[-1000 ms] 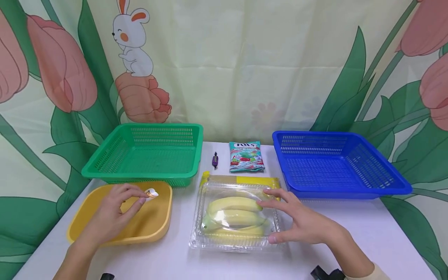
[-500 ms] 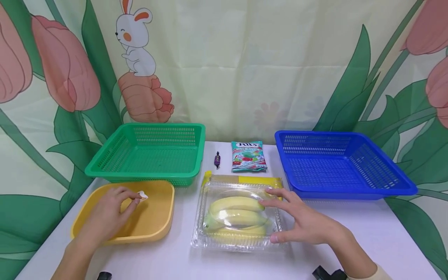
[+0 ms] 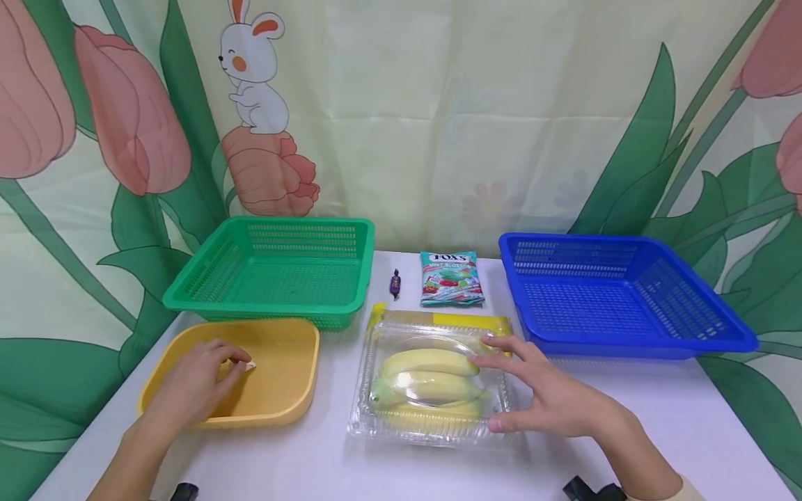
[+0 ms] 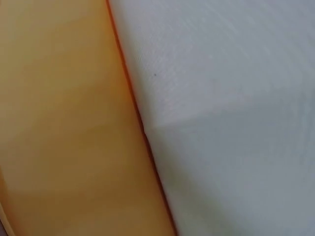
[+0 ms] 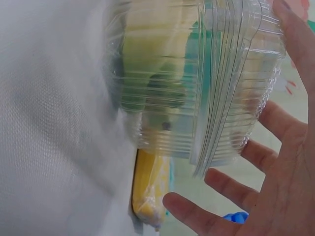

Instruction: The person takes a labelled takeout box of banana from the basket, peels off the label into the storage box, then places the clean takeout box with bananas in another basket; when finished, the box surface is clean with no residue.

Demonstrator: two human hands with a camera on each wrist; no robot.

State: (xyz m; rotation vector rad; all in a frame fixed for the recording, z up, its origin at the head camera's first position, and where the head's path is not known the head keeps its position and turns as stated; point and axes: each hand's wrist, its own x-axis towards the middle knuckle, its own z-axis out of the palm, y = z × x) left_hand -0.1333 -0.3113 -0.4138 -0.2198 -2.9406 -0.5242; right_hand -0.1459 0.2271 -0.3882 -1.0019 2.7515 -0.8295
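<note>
In the head view my left hand (image 3: 197, 383) is low inside the yellow tub (image 3: 288, 376). Its thumb and fingertips pinch a small white wrapped candy (image 3: 250, 365), mostly hidden by the fingers. The left wrist view shows only the tub's side (image 4: 74, 123) and white cloth. My right hand (image 3: 548, 390) rests with spread fingers on the right side of a clear plastic clamshell box (image 3: 432, 431) with bananas (image 3: 429, 386) inside. In the right wrist view the fingers (image 5: 278, 120) lie along the box's lid edge, not curled round it.
A yellow packet (image 3: 464, 320) lies just behind the clamshell. Further back are a purple wrapped candy (image 3: 395, 284) and a teal FOX'S candy bag (image 3: 451, 278). A green basket (image 3: 269, 309) stands behind the tub; a blue basket (image 3: 626, 344) stands at the back right.
My left hand has lowered into the tub with the candy, which now shows less between the fingers. The right hand stays on the clamshell. The head view has turned slightly left.
</note>
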